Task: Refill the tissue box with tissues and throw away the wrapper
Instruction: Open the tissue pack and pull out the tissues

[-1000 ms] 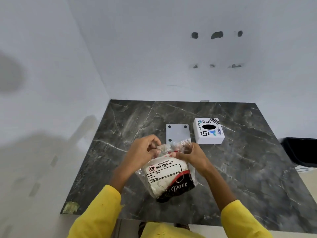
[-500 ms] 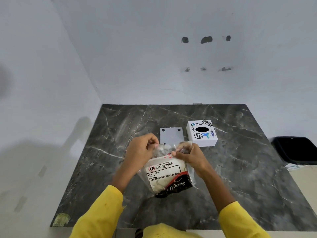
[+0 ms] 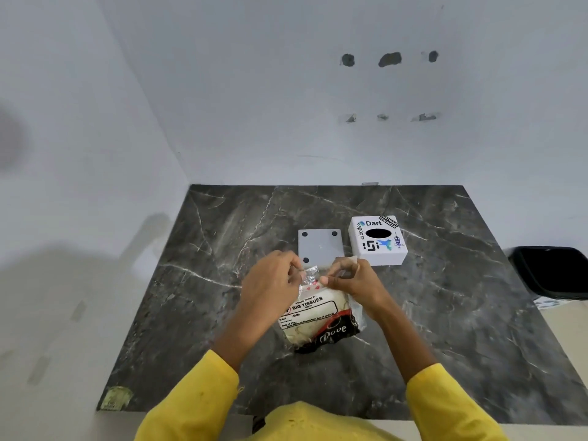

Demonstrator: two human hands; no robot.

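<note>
A clear plastic tissue pack [image 3: 318,319] labelled "BIG TISSUES" rests on the dark marble table [image 3: 197,307], full of white tissues. My left hand [image 3: 270,281] pinches the left side of its crinkled top edge. My right hand [image 3: 353,278] pinches the right side of the same edge. Behind my hands lies a flat grey plate [image 3: 319,246] with dark dots at its corners. To its right stands the white tissue box [image 3: 377,240], covered in stickers, with a black oval opening on top.
A black bin [image 3: 553,272] stands on the floor past the table's right edge. White walls close off the table at the back and on the left. A torn sticker [image 3: 116,397] marks the front left corner.
Both hands keep their grip on the wrapper's top edge and have drawn closer together, bunching the plastic. The camera view has shifted slightly.
</note>
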